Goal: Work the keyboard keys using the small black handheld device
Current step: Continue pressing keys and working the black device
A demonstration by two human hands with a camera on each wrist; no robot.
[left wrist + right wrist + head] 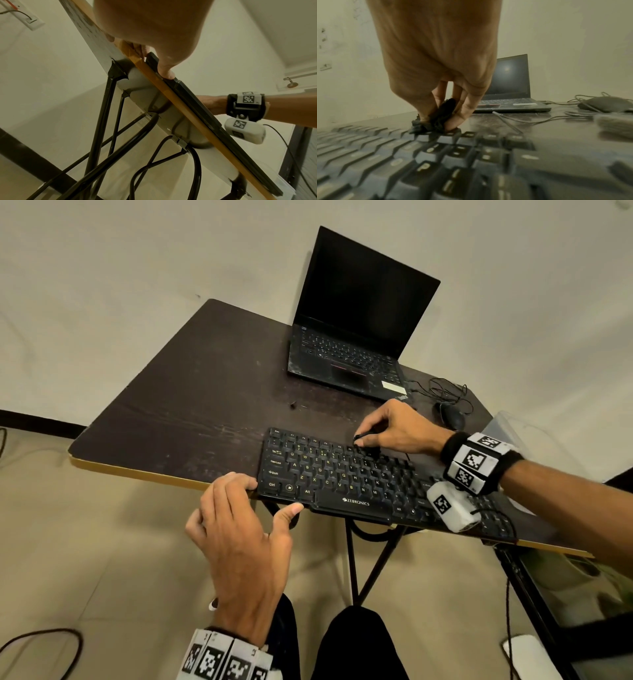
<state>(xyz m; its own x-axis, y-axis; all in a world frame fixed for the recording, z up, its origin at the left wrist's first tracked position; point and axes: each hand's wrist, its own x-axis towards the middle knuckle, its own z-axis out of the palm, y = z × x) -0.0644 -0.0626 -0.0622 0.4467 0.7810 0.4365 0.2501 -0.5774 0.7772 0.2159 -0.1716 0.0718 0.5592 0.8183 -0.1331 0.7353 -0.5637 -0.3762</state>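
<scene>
A black keyboard (346,477) lies along the near edge of a dark table (205,405). My right hand (390,428) pinches a small black handheld device (364,437) and holds its tip down on the top key rows. In the right wrist view the device (443,115) sits between thumb and fingers, its lower end touching the keys of the keyboard (453,162). My left hand (239,522) grips the keyboard's left front corner, fingers on top, thumb along the front edge. From below, the left wrist view shows that left hand (154,44) on the keyboard (197,102).
An open laptop (356,330) with a dark screen stands at the table's far side. A black mouse (452,414) with a tangled cable lies to its right. Table legs and cables run beneath the top. A clear plastic container (520,440) sits at the right edge.
</scene>
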